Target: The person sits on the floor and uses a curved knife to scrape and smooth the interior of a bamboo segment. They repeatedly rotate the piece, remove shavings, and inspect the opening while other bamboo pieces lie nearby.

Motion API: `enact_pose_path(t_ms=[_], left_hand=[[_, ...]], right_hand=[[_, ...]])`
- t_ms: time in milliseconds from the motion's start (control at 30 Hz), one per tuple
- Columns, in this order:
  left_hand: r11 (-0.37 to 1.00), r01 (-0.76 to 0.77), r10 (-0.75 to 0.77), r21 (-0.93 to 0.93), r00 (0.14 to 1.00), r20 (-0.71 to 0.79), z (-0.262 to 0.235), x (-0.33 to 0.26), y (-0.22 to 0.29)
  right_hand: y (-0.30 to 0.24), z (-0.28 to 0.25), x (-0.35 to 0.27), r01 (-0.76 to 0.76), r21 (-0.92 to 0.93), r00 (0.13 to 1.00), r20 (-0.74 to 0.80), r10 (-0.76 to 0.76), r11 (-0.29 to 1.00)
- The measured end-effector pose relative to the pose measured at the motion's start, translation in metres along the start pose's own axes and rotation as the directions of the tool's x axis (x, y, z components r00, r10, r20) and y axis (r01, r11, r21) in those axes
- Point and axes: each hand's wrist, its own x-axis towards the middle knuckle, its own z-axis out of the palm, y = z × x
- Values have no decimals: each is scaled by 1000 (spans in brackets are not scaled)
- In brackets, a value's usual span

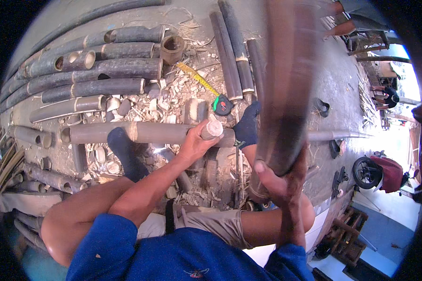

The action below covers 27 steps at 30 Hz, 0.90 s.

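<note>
I'm seeing the left hand (195, 142) closer, clamping a peg (214, 131) over the bamboo pole (157, 133) that's running left-right; right hand (286, 183) is gripping a blurry club (287, 84) past its right end.

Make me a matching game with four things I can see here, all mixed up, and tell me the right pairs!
Things:
1. left hand
2. tape measure
3. shirt
4. right hand

Matches:
A. bright blue
B. wrapped around a big brown blurred thing
C. wrapped around a short piece with a pale round end
D. on the ground, yellow blade pulled out, near wood chips

Right pairs: 1-C, 2-D, 3-A, 4-B
</note>
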Motion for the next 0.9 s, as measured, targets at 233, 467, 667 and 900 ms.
enact_pose_path(t_ms=[233, 467, 667, 900], left_hand=[[997, -62, 59, -45, 996, -66, -5, 9, -7], [950, 193, -270, -246, 905, -330, -31, 57, 18], [981, -7, -48, -196, 959, -278, -19, 62, 40], [973, 174, -213, -151, 927, -310, -27, 59, 42]], right_hand=[[31, 14, -12, 4, -550, 929, 311, 200, 835], [39, 7, -21, -129, -229, 986, 77, 150, 965], [63, 0, -4, -287, -30, 955, 68, 289, 957], [56, 7, 18, -312, -60, 941, 118, 317, 948]])
